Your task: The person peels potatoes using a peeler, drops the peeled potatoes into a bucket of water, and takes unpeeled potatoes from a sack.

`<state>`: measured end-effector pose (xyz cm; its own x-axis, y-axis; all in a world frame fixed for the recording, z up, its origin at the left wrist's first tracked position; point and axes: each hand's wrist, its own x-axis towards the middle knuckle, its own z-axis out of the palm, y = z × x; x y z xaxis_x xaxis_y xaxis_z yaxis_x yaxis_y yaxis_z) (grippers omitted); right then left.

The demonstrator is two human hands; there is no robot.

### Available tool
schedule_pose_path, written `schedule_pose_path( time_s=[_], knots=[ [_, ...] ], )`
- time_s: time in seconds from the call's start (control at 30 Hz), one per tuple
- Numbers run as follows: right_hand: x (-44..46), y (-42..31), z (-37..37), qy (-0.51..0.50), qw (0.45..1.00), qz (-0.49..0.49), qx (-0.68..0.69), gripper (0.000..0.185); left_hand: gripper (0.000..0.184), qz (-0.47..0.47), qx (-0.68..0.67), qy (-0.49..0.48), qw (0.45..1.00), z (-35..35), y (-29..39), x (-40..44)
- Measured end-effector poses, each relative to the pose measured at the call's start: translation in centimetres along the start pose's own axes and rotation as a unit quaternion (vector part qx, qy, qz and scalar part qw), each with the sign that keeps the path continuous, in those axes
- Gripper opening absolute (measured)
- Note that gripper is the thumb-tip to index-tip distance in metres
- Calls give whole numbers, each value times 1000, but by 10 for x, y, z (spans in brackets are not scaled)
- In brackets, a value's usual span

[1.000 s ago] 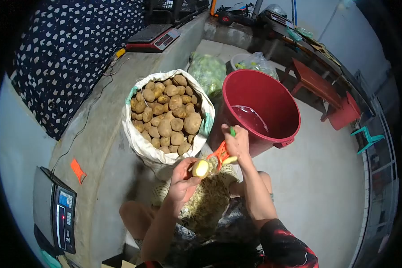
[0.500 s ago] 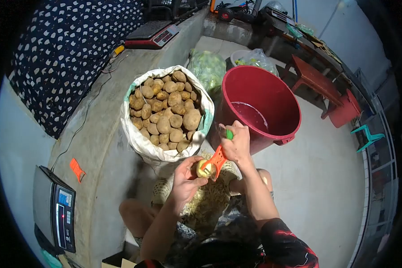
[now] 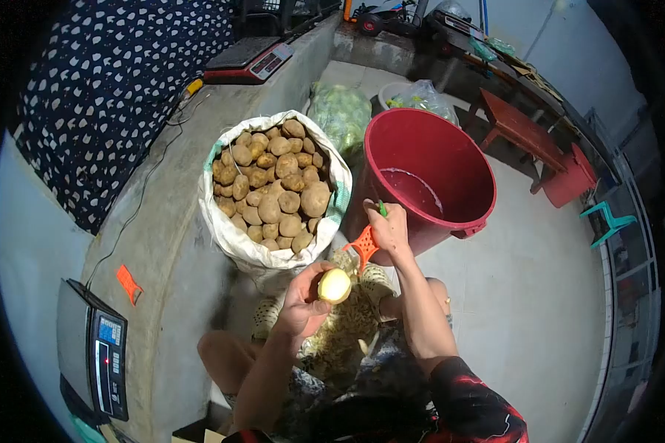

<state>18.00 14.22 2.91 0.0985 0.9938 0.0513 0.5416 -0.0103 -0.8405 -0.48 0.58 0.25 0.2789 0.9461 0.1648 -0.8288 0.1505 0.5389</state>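
Note:
A potato [image 3: 335, 286] with a broad pale peeled face sits in my left hand [image 3: 303, 299], fingers and thumb closed around its side. To the right and slightly higher, my right hand [image 3: 391, 225] grips an orange peeler [image 3: 363, 245], its head pointing down-left and apart from the potato. Something green [image 3: 383, 210] also sticks out of my right fist; what it belongs to is mostly hidden. Below both hands, peelings [image 3: 340, 332] are heaped between my legs. Ahead stands a white sack [image 3: 225, 240] full of unpeeled potatoes [image 3: 270, 207].
A large red tub [image 3: 428, 122] with some liquid stands right of the sack. Behind are a bag of green produce [image 3: 340, 114] and a reddish bench [image 3: 521, 133]. On the left ledge lie a digital scale [image 3: 100, 354], another orange peeler [image 3: 128, 283] and a red scale [image 3: 247, 63].
The peeler has come off the potato and moved slightly up and right with my right hand. More pale flesh of the potato faces me. A strip of peel shows below, above my lap.

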Motion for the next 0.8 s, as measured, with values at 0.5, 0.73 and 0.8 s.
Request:
schedule_pose_path(
  time_s=[0.5, 0.73, 0.8],
  knots=[
    [-29, -27, -5, 24, 973, -206, -101, 37, 65, 11, 65, 67, 996, -6, -7, -2],
    [-10, -8, 0, 18, 993, -111, -47, 34, 62, 15, -14, 24, 1000, -6, -5, 0],
    [-21, -19, 0, 14, 991, -129, -27, 32, 62, 22, 24, 50, 998, -5, -7, 1]
  ],
)
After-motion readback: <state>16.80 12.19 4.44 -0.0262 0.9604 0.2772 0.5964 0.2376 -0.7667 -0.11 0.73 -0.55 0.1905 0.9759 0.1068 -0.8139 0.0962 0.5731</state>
